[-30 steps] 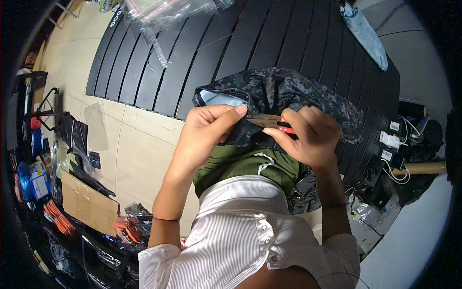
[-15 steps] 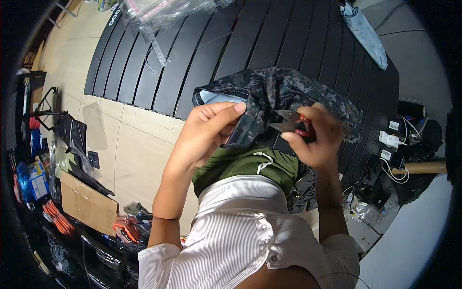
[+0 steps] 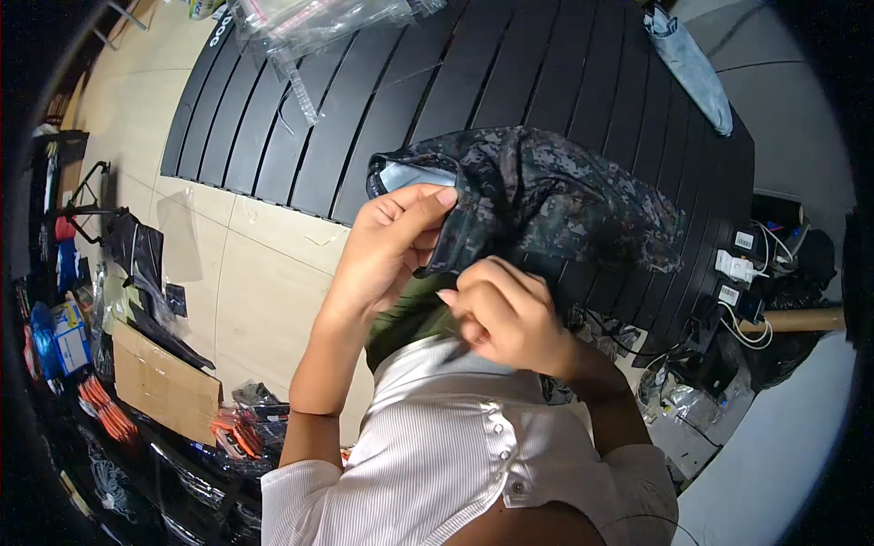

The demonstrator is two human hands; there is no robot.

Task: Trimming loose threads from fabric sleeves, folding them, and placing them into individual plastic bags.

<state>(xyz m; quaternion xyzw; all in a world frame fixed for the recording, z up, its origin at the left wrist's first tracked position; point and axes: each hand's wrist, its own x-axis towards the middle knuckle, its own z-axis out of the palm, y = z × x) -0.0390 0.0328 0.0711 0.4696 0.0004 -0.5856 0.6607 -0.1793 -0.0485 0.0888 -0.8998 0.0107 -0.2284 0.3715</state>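
A dark camouflage fabric piece (image 3: 564,196) lies across the near side of the black slatted table (image 3: 373,100), its open end with pale blue lining turned to the left. My left hand (image 3: 387,241) pinches the edge of that open end between thumb and fingers. Just right of it, in front of my waist, my right hand (image 3: 510,314) is closed in a fist, apart from the fabric's lower edge. A blurred grey streak below its fingers fits the blades of the red-handled thread snips; the handles are hidden in the fist.
Clear plastic bags (image 3: 309,23) lie at the table's far left. A rolled light blue fabric piece (image 3: 689,68) rests at the far right. White plugs and cables (image 3: 737,266) sit beyond the table's right edge. A flat cardboard piece (image 3: 164,373) is on the floor at left.
My right hand has come left and toward me, turning so its knuckles face up; the snips' open blades, plain before, are now mostly hidden. My left hand keeps its pinch, barely shifted.
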